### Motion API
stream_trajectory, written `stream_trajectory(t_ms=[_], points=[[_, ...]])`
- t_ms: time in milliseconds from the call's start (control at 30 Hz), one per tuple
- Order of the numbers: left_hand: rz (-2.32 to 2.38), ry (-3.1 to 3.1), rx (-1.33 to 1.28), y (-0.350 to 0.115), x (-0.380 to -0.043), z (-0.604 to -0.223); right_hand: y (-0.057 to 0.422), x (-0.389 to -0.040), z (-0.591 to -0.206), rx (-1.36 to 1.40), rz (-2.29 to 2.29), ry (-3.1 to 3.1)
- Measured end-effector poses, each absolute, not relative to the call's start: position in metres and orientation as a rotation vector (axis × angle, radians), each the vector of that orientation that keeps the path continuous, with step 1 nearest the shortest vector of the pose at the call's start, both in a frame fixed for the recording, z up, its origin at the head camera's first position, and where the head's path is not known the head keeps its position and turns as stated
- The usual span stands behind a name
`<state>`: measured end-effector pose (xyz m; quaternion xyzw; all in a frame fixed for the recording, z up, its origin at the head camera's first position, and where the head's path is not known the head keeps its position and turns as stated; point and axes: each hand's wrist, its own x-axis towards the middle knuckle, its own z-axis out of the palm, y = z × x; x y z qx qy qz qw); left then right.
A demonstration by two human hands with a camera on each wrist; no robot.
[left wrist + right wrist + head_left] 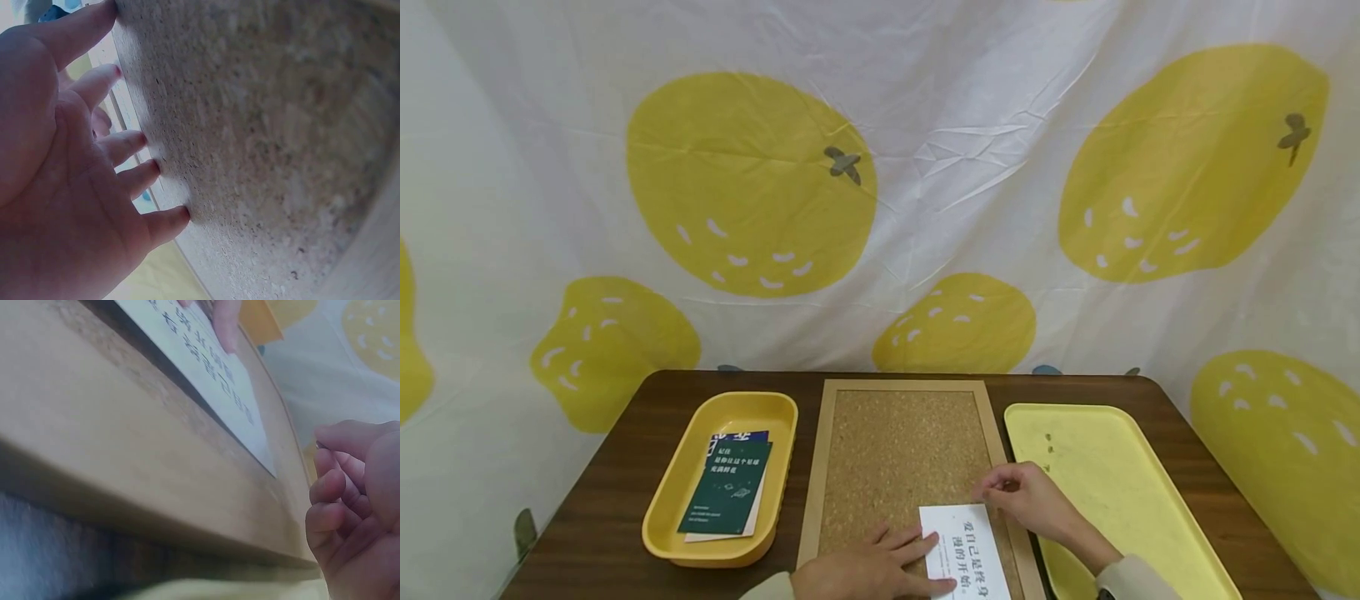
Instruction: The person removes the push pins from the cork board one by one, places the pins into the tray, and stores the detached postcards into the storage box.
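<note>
A white card point(966, 554) with printed characters lies on the lower right of the cork board point(910, 450). My left hand point(872, 567) rests with spread, straight fingers, some on the card's left part and some on the cork. In the left wrist view, its fingertips point(169, 219) touch the board's surface. My right hand point(1030, 504) is by the card's upper right corner, over the board's wooden frame. Between its thumb and index finger it pinches a tiny metallic thumbtack point(320, 445), mostly hidden by the fingers.
A yellow-orange basket point(658, 533) at the left holds several cards, a green one point(730, 487) on top. On the right, a pale yellow tray point(1120, 500) bears a few tiny tacks point(1049, 443). All stand on a dark wooden table point(602, 467) before a lemon-patterned curtain.
</note>
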<state>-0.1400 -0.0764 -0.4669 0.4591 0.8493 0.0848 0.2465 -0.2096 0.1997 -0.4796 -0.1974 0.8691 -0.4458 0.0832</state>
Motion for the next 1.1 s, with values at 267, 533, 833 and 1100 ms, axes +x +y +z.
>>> stream_trajectory(t_ms=[267, 533, 833, 1100], points=[[0.246, 2.294, 1.209, -0.075, -0.14, -0.465, 0.221, -0.211, -0.472, -0.526, -1.351, 2.602], [0.26, 2.289, 1.184, -0.075, -0.139, -0.465, 0.242, -0.215, -0.469, -0.421, -1.355, 2.605], [0.272, 2.296, 1.19, -0.076, -0.138, -0.464, 0.26, -0.217, -0.468, -0.344, -1.317, 2.673], [0.268, 2.302, 1.196, -0.077, -0.139, -0.466, 0.277, -0.22, -0.47, -0.295, -1.275, 2.757]])
